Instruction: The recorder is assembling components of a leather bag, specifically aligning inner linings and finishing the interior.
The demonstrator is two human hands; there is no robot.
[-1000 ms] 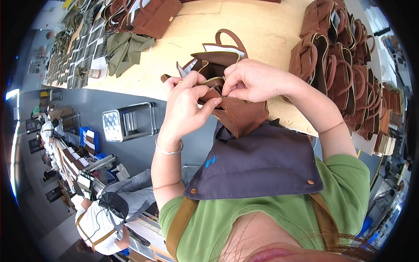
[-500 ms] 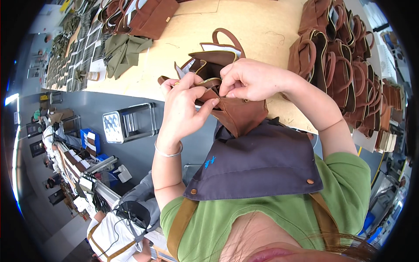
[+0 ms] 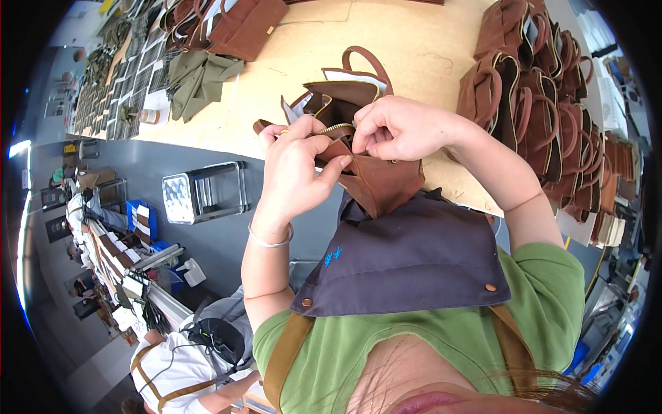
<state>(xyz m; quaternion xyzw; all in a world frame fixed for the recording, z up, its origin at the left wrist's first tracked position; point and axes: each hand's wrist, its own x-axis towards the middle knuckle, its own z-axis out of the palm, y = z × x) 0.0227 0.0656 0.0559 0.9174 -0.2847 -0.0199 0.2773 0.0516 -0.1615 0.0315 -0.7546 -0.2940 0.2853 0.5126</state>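
A brown handbag (image 3: 383,185) rests at the table's near edge against my dark apron, its top gaping and a gold-toothed zipper (image 3: 336,128) curving along the opening. My left hand (image 3: 295,162) pinches the bag's near rim at the left corner, thumb outside and fingers over the edge. Beside it, my right hand (image 3: 403,131) has its fingers curled and pressed together at the same rim, right of the left thumb. Its fingertips sit partly inside the opening, so what they pinch is hard to see. One rolled handle (image 3: 369,58) stands up at the bag's far side.
Rows of similar brown bags (image 3: 545,117) crowd the table's right side. More bags (image 3: 241,27) and olive cloth (image 3: 200,79) lie at the far left of the pale tabletop (image 3: 407,41). A metal stool (image 3: 207,193) stands on the floor to the left; a co-worker in white (image 3: 179,366) is lower left.
My right fingers have shifted slightly at the bag's rim, while my left hand keeps its pinch. The co-worker at lower left has shifted, with a forearm now showing.
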